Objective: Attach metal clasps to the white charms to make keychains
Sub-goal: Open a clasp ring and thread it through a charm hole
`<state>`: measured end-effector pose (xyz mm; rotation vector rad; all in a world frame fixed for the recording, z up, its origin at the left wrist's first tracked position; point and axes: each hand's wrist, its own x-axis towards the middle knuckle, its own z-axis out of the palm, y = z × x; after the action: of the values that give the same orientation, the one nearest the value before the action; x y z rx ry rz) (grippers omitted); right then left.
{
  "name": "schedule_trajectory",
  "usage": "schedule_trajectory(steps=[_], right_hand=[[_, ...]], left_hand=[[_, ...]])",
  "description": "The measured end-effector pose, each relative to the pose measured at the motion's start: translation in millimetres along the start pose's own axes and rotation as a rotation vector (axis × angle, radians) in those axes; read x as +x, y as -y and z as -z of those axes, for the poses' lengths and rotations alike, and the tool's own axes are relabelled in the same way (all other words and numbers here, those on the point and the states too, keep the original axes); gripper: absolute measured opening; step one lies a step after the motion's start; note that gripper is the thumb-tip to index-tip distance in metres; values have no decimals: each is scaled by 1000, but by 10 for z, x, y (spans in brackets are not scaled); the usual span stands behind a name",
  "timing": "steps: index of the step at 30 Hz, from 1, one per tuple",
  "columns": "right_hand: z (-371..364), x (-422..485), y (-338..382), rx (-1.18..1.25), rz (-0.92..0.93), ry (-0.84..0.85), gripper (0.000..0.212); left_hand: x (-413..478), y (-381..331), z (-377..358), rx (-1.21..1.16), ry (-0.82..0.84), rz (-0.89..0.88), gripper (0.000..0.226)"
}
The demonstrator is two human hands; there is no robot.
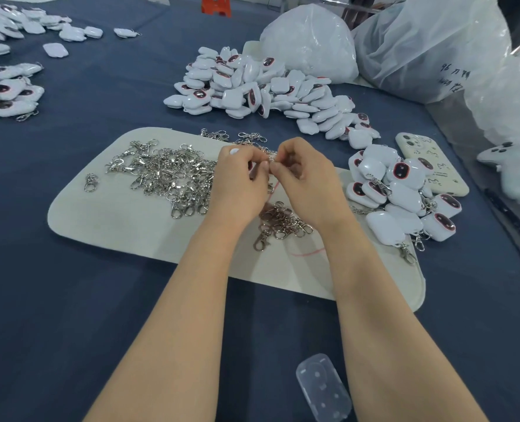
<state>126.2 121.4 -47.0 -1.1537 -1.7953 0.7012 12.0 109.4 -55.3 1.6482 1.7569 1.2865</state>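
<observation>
Gripping a white charm (233,151), the left hand (240,181) is curling its fingers closed. The right hand (306,175) is pinching a metal clasp (271,159) right at the left fingertips.

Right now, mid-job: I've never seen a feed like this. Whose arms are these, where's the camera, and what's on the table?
No machine here: these are a person's two bare arms, seen from one camera worn on the head, looking down. The left hand grips a white charm; the right hand pinches a small metal clasp against it. Underneath lies a beige mat with loose clasps. Behind it is a heap of charms; to the right, finished keychains beside a phone.
</observation>
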Motion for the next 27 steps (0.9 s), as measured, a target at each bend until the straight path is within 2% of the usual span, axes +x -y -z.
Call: schedule_trajectory(steps=[4,9,13,17,27], right_hand=[[6,-4,4,-44,32,-2,12],[-1,2,-47,-63,12,-81,14],[-3,15,-87,-79,-18,-137,12],[-23,10,-74,-125,-14,-112,13],[-33,-2,-53,-123,-28,-88,14]], left_hand=[[18,-16,19,-42,27,54,11],[-6,-60,18,-176,69,126,11],[-29,-104,62,-361,29,159,26],[-53,-137,83,-507,14,131,33],[-63,-123,25,-470,38,148,32]])
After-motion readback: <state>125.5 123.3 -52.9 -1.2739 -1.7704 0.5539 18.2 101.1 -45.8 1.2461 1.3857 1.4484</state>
